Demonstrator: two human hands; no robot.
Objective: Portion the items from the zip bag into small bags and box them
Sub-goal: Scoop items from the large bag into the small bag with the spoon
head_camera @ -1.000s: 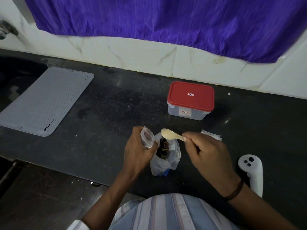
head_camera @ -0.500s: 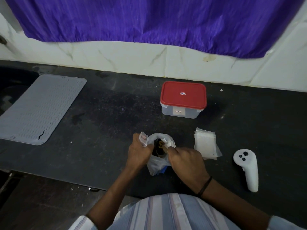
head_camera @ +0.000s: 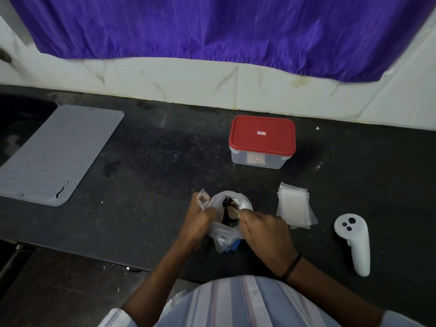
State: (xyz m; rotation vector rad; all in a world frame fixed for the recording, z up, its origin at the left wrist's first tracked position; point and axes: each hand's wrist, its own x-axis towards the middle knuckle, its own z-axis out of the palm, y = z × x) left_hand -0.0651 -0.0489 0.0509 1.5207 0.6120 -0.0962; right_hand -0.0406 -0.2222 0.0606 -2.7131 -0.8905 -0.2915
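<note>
Near the worktop's (head_camera: 141, 223) front edge, the left hand (head_camera: 198, 223) pinches a small bag (head_camera: 203, 198) beside the open zip bag (head_camera: 224, 232); the right hand (head_camera: 264, 230), fingers curled round a spoon (head_camera: 232, 212), dips it inside.

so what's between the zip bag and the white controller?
Head view: the stack of small empty bags lies between zip bag and controller, beside the right hand.

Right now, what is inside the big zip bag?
Inside the zip bag, dark items and the bowl of the spoon show. The right hand covers the handle; the bottom is hidden.
</note>
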